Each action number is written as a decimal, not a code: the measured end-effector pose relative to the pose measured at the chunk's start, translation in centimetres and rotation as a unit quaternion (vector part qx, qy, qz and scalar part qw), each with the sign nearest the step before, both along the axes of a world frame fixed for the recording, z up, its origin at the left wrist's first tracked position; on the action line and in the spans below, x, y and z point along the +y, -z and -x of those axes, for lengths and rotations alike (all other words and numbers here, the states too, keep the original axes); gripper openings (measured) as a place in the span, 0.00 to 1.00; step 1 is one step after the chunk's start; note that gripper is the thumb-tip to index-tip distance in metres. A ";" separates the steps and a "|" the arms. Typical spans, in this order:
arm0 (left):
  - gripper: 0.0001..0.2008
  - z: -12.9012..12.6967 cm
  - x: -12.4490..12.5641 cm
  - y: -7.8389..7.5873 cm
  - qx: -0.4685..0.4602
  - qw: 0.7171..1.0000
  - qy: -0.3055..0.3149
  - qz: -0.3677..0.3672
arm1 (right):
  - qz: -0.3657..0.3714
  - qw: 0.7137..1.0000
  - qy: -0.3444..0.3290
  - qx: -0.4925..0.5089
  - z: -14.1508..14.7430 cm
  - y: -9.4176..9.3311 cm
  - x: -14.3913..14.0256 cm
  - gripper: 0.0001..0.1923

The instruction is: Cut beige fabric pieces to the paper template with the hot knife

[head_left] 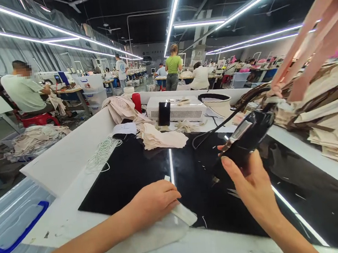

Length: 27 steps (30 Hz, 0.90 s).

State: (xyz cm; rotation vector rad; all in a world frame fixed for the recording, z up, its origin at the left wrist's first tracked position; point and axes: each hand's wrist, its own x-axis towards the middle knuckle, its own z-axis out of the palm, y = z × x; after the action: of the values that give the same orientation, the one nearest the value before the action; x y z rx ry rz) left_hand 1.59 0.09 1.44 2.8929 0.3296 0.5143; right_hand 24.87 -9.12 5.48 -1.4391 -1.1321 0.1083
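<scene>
Cream fabric piece (pixel 156 234) lies at the worktop's (pixel 126 175) near edge, pinned flat under the left hand (pixel 154 202), fingers curled over it; the right hand (pixel 250 186) grips a black corded tool (pixel 248 136) just above the glossy dark surface

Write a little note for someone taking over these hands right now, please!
Left hand: closed, pressing a pale fabric piece flat at the near edge of the black work mat.
Right hand: fingers gripping a black corded handheld tool, raised above the mat.
Nearby: cream fabric pieces at the mat's far edge, a tall fabric stack on the right.
Done: fabric laid and held down.
Left: the tool has not touched the fabric yet.
</scene>
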 end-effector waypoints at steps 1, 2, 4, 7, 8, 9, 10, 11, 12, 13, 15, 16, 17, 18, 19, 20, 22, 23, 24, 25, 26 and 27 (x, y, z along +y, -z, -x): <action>0.09 -0.3 -0.3 0.0 0.003 1.000 0.003 -0.006 | 0.034 0.999 0.000 -0.034 -0.7 0.4 -0.5 0.23; 0.08 -0.6 -0.6 0.1 0.008 1.000 0.005 -0.010 | 0.070 0.995 -0.003 -0.071 -1.5 1.0 -1.0 0.24; 0.06 -1.0 -0.9 0.2 0.020 1.000 0.003 -0.009 | 0.131 0.978 -0.007 -0.163 -3.6 2.5 -2.1 0.27; 0.04 -1.2 -1.0 0.4 0.040 0.999 -0.007 -0.009 | 0.155 0.933 0.024 -0.323 -7.8 5.7 -3.9 0.33; 0.04 -1.2 -1.0 0.5 0.045 0.999 -0.007 -0.019 | 0.156 0.917 0.027 -0.366 -9.2 6.9 -4.5 0.35; 0.04 -1.2 -0.9 0.6 0.050 0.998 -0.005 -0.039 | 0.164 0.901 0.025 -0.401 -10.5 8.0 -5.1 0.35; 0.04 -1.1 -0.7 0.7 0.053 0.996 0.000 -0.067 | 0.167 0.888 0.028 -0.428 -11.6 9.0 -5.5 0.35; 0.04 -1.1 -0.6 0.9 0.059 0.993 0.008 -0.101 | 0.171 0.877 0.030 -0.448 -12.5 9.9 -5.9 0.34; 0.05 -1.0 -0.5 1.0 0.067 0.988 0.016 -0.137 | 0.175 0.871 0.030 -0.459 -13.1 10.6 -6.2 0.33; 0.06 -1.0 -0.3 1.1 0.079 0.982 0.023 -0.169 | 0.177 0.868 0.030 -0.464 -13.3 11.0 -6.3 0.32; 0.07 -0.9 -0.1 1.3 0.105 0.972 0.017 -0.210 | 0.184 0.869 0.019 -0.460 -13.2 11.3 -6.5 0.28; 0.07 -0.8 -0.1 1.3 0.116 0.969 0.005 -0.217 | 0.188 0.871 0.013 -0.454 -12.9 11.1 -6.4 0.27; 0.05 -0.8 0.0 1.2 0.125 0.969 -0.014 -0.213 | 0.193 0.874 0.009 -0.447 -12.5 10.9 -6.4 0.26; 0.04 -0.8 0.0 1.1 0.131 0.970 -0.037 -0.200 | 0.198 0.878 0.006 -0.436 -12.1 10.6 -6.4 0.26; 0.04 -0.7 0.0 0.9 0.138 0.972 -0.060 -0.181 | 0.203 0.883 0.006 -0.422 -11.7 10.4 -6.3 0.25; 0.05 -0.7 0.0 0.7 0.146 0.974 -0.081 -0.156 | 0.208 0.890 0.006 -0.406 -11.4 10.1 -6.4 0.24; 0.08 -0.4 0.1 0.1 0.156 0.977 -0.115 -0.093 | 0.215 0.904 0.005 -0.370 -10.9 9.8 -6.6 0.21; 0.09 -0.3 0.2 -0.2 0.156 0.978 -0.128 -0.053 | 0.219 0.911 0.001 -0.350 -10.7 9.7 -6.8 0.20; 0.10 -0.2 0.2 -0.6 0.150 0.979 -0.139 -0.006 | 0.225 0.918 -0.004 -0.325 -10.5 9.6 -7.1 0.18; 0.09 0.0 0.3 -0.8 0.139 0.977 -0.152 0.048 | 0.232 0.927 -0.011 -0.295 -10.3 9.4 -7.4 0.16; 0.09 0.1 0.3 -1.1 0.123 0.973 -0.164 0.104 | 0.238 0.936 -0.018 -0.261 -10.1 9.3 -7.8 0.15; 0.08 0.2 0.2 -1.3 0.107 0.966 -0.174 0.160 | 0.241 0.944 -0.023 -0.226 -9.8 9.1 -8.1 0.14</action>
State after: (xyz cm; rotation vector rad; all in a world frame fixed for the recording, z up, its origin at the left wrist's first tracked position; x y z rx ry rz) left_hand 1.36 0.30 2.72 2.5826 0.8762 0.1717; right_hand 34.70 -17.23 -3.58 -1.9352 -1.5916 0.0936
